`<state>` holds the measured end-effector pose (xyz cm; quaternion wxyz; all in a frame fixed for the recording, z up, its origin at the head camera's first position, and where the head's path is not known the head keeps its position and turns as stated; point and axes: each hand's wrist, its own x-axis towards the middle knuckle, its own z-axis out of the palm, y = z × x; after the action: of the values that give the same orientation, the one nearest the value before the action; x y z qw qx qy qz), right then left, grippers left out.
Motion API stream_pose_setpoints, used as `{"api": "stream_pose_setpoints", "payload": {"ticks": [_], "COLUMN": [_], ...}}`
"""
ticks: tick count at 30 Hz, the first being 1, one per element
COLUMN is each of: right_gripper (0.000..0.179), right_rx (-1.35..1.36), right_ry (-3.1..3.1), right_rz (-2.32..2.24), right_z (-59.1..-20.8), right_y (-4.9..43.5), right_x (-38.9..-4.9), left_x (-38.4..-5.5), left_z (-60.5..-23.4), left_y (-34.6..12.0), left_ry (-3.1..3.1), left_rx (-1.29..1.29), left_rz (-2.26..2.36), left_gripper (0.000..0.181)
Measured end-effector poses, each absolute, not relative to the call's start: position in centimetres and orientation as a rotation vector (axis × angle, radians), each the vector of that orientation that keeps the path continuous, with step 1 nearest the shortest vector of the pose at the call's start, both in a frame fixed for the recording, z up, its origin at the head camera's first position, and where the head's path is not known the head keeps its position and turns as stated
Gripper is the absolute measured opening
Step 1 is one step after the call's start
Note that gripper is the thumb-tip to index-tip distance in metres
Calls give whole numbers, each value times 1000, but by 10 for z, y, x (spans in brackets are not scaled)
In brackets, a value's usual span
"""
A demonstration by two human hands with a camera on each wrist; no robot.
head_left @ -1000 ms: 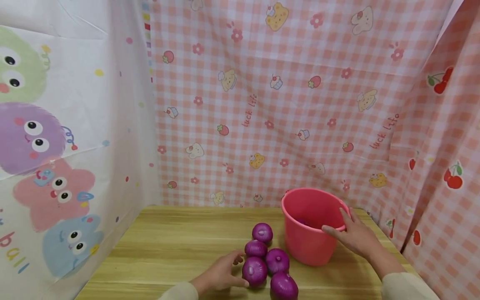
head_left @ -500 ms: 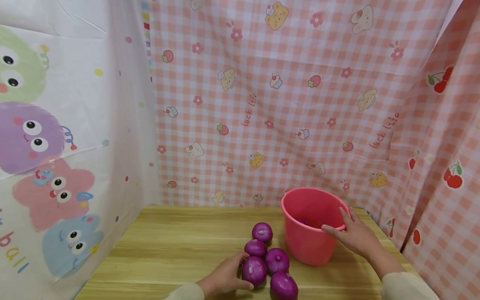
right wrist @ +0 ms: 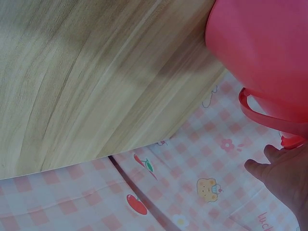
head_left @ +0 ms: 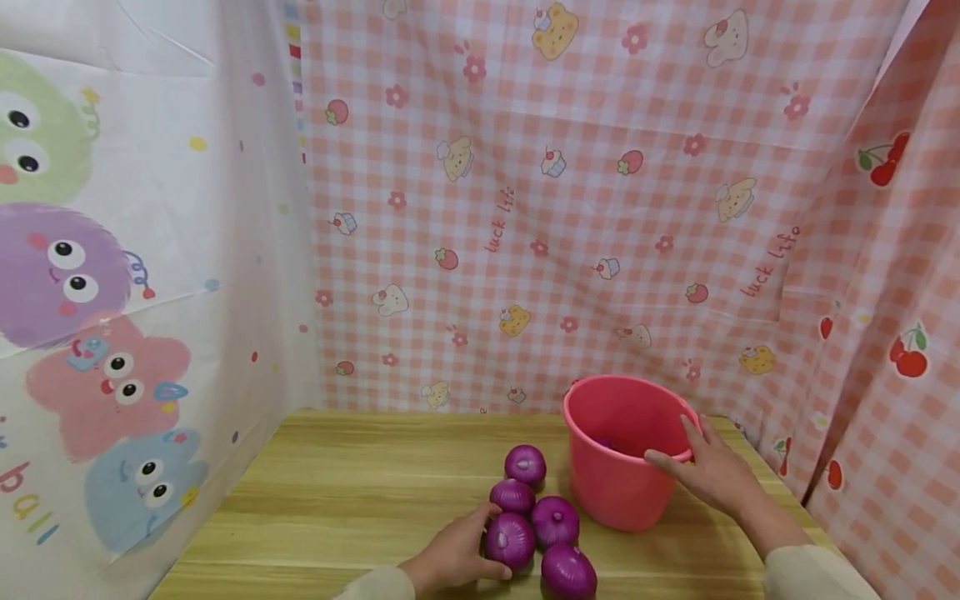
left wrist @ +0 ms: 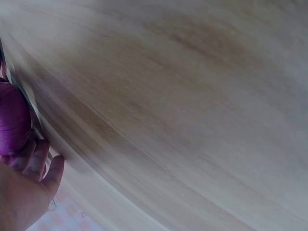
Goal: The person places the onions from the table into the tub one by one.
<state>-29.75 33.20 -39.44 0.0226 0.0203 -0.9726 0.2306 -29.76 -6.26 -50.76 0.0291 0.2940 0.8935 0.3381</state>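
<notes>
At the left of the head view, a white cloth (head_left: 225,250) printed with cartoon creatures hangs beside the wooden tabletop (head_left: 360,483); its leftmost figures are cut off by the frame. The left hand (head_left: 453,554) lies around the near-left onion (head_left: 512,542), fingers at its far side and thumb at its near side. In the left wrist view this onion is cropped by the frame edge, and the contact of the fingertips is hard to make out. Just beyond stand the second onion (head_left: 513,497) and, farther back, the far onion (head_left: 525,465). To their right sit the middle onion (head_left: 556,522) and the nearest onion (head_left: 568,572), the latter reaching the lower frame edge. All five purple onions lie outside the pink bucket (head_left: 622,496), which stands upright at their right. Inside it, a small patch of purple (head_left: 606,444) shows low behind the near wall; its form and number are hidden. The right hand (head_left: 716,479) grips the bucket's right rim, thumb over the edge; its remaining fingers are partly concealed. The right wrist view shows a curved pink handle (right wrist: 264,119) against the bucket, itself cropped.
</notes>
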Motion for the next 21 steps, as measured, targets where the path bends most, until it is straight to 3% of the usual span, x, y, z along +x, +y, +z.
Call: {"api": "stream_pose_setpoints", "payload": {"ticks": [21], "right_gripper": [111], "right_rx": [45], "right_ry": [-3030], "right_rz": [731], "right_z": [-390], "right_y": [330], "right_x": [-296], "left_x": [-296], "left_z": [-510], "left_y": [-57], "left_ry": [2833], "left_rx": [892], "left_rz": [989], "left_gripper": [73]}}
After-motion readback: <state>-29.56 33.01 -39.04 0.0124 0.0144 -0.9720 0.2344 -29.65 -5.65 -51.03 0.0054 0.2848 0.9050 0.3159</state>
